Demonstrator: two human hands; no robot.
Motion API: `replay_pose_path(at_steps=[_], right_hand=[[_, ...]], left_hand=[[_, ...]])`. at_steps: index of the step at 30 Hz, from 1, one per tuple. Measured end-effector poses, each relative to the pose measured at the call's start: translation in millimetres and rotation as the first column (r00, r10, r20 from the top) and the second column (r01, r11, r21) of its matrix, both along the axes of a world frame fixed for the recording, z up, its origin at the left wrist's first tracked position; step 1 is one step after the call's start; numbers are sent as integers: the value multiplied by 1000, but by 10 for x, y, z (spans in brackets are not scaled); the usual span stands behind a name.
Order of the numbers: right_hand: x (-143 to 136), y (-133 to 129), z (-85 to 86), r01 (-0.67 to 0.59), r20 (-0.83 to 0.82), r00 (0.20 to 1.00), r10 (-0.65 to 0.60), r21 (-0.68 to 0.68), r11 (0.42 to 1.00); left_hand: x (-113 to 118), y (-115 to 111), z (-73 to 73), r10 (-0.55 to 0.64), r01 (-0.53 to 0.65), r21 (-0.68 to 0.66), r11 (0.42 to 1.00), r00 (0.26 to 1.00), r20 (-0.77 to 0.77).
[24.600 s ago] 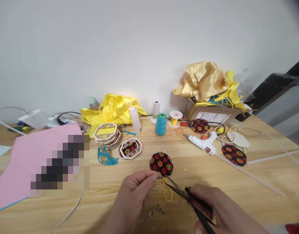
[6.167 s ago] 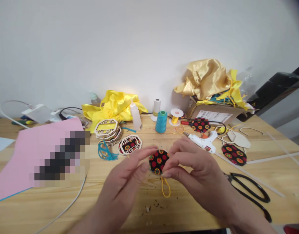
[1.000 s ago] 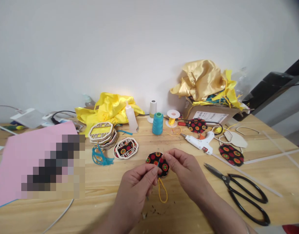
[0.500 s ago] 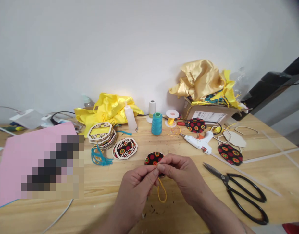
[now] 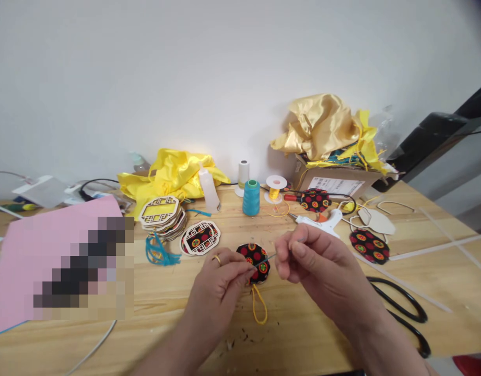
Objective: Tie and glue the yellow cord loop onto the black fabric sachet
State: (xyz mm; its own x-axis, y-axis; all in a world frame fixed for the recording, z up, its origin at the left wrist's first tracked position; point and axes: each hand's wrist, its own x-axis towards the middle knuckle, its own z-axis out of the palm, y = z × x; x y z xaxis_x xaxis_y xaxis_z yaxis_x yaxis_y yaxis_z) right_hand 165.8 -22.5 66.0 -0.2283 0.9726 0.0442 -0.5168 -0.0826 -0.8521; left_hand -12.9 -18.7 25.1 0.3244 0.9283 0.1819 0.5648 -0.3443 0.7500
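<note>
My left hand, with a ring on one finger, pinches one end of a thin dark thread. The thread runs taut to my right hand, whose closed thumb and fingertips hold its other part. Beneath the thread lies a round black fabric piece with red and orange flower prints. A yellow cord loop sticks out from its near edge. My left fingers cover the piece's left side; whether they press on it, I cannot tell. Large black-handled scissors lie to the right, their blades hidden behind my right hand and forearm.
Behind stand a teal thread cone and a yellow cord spool. A white glue gun lies beyond my right hand. Stacked wooden frames and teal tassels sit left; a fabric-filled box stands back right.
My hands were together at the fabric piece; my right hand has pulled away up and to the right, drawing the thread out between them. The scissors' blades have become covered.
</note>
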Motion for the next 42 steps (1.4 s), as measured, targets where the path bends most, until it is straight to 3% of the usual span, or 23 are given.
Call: replay_pose_path(at_steps=[2,6,7,8,9,10,12,13,15,17,19,21,22,23,25,26,28,30,31,33,35,38,42], right_hand=[[17,15,20,69,32,997,-70,35,997],[27,57,-23,157,146,974,-170,98,983],[23,62,-42,162,174,968,-180,114,980],[18,64,-59,161,202,962,-185,130,978],[12,64,-72,157,235,954,-188,145,977],[6,61,-81,154,268,944,-192,156,976],[1,55,-84,151,314,928,-200,175,973],[3,53,-82,150,323,924,-203,181,972],[15,53,-74,155,322,923,-210,189,970],[30,58,-74,169,317,922,-224,191,967],[37,65,-82,190,315,918,-243,189,963],[33,72,-88,201,309,917,-253,191,961],[27,74,-85,205,307,916,-258,194,959],[18,74,-76,206,309,915,-261,198,958],[-8,67,-34,203,326,907,-265,212,956],[-24,56,-4,198,342,901,-266,220,955],[-60,13,63,179,379,888,-261,237,955],[-92,-63,110,145,431,868,-247,256,956],[-104,-111,118,112,470,852,-231,269,957],[-118,-216,97,-2,566,803,-187,315,949],[-125,-312,36,-156,665,736,-126,348,924],[-143,-403,-76,-389,784,621,14,293,873],[-209,-439,-214,-588,903,384,192,79,805]], left_hand=[[-48,26,-5,126,-114,164,980,990,-64],[-102,-62,155,437,-417,398,817,898,43],[-100,-111,216,443,-443,384,810,892,94],[-94,-160,272,403,-425,307,851,905,136],[-87,-202,318,343,-360,124,925,929,135],[-84,-230,350,296,-298,-11,955,941,162],[-101,-229,367,265,-234,-167,958,943,200],[-125,-203,356,301,-273,-159,949,934,193],[-196,-127,317,414,-424,6,906,887,205],[-272,-77,286,509,-547,183,817,833,216],[-320,-94,283,542,-587,349,730,809,229],[-319,-169,308,471,-508,411,757,860,194],[-298,-216,327,394,-431,375,821,902,174],[-264,-260,348,287,-331,290,898,940,186],[-164,-330,381,151,-139,-61,988,946,288],[-104,-353,391,92,18,-290,957,927,363],[21,-376,392,139,274,-628,728,839,526],[128,-379,373,345,420,-748,514,697,629],[168,-376,359,417,480,-754,448,634,651],[211,-361,325,510,546,-727,416,522,684],[205,-340,284,537,559,-700,444,460,708],[143,-303,219,550,502,-732,461,485,679],[78,-261,153,531,408,-778,477,571,625]])
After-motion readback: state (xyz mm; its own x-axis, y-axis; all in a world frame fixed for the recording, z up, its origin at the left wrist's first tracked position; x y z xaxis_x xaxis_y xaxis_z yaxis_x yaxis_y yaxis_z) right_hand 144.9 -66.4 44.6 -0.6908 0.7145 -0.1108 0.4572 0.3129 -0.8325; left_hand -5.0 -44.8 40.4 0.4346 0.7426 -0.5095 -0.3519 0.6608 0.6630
